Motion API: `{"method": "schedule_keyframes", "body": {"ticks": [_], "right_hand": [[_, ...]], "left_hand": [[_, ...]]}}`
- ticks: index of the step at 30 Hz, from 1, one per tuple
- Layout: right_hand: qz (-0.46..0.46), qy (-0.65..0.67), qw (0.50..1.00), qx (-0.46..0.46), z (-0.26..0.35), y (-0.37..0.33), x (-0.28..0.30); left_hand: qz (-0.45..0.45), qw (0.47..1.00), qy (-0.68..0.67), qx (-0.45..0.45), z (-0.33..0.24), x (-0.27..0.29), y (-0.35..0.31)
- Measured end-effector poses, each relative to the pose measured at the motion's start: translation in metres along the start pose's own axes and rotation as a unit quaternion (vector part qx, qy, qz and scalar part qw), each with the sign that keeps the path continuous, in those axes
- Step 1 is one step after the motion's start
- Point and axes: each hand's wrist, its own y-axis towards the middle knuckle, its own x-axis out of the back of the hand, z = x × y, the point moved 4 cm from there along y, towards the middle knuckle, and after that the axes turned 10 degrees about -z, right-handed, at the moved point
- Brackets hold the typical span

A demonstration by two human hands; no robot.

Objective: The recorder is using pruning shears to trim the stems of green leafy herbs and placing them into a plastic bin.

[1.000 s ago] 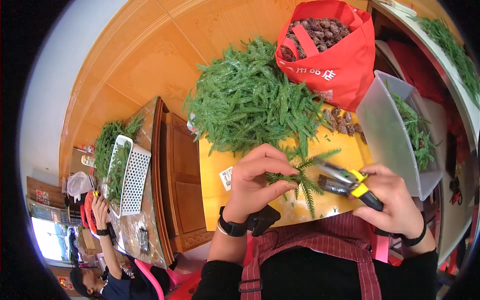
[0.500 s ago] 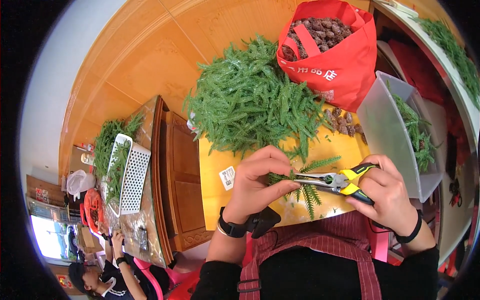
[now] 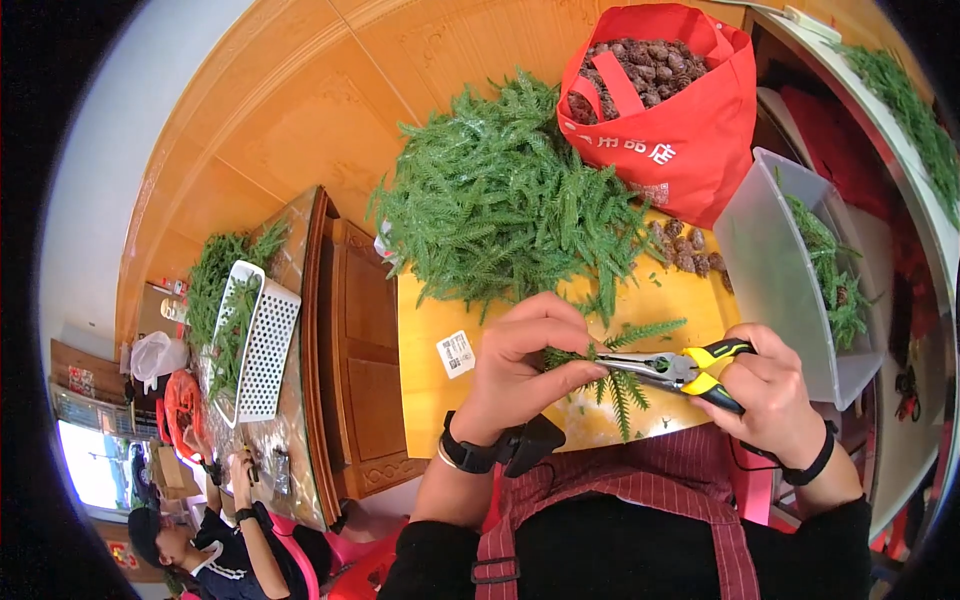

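Note:
My left hand [image 3: 528,362] pinches a small green artificial pine sprig [image 3: 622,392] between thumb and fingers. Its needled tips stick out to the right and downward. My right hand [image 3: 768,388] is closed round the yellow-and-black handles of a pair of pliers [image 3: 672,369]. The long metal jaws reach left to the sprig, right beside my left thumb and fingertips; what lies exactly between the jaw tips is hidden. Just beyond my hands a big heap of green pine sprigs [image 3: 500,195] covers the far part of the yellow table [image 3: 425,400].
Behind the heap stands a red bag [image 3: 670,150] full of pine cones [image 3: 645,75]. Several loose cones [image 3: 685,250] lie before it. At right is a clear plastic bin [image 3: 775,260] with sprigs. A white perforated basket [image 3: 268,350] rests on another table, where a person [image 3: 235,560] sits.
My two hands, the sprig and the pliers stay in nearly the same place. The pliers' handles look slightly closer together. At left, the other person's hands and head have shifted slightly.

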Motion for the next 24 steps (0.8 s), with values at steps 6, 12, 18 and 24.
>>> {"method": "schedule_keyframes", "body": {"ticks": [6,12,18,24], "right_hand": [[0.016,0.026,0.999,-0.031,-0.0021,-0.0026,-0.0047],[-0.001,0.042,0.998,-0.046,-0.0005,-0.0014,-0.0043],[0.010,0.028,0.999,-0.035,-0.0037,-0.0034,-0.0047],[-0.012,0.018,0.999,-0.039,-0.0061,-0.0099,-0.0088]], "left_hand": [[-0.005,1.000,0.014,-0.012,0.0017,-0.0036,-0.0030],[-0.013,0.999,0.033,-0.038,0.0007,-0.0058,-0.0041],[-0.013,0.998,0.048,-0.036,0.0007,-0.0066,-0.0032],[-0.019,0.998,0.040,-0.038,0.0011,-0.0098,-0.0015]]}}
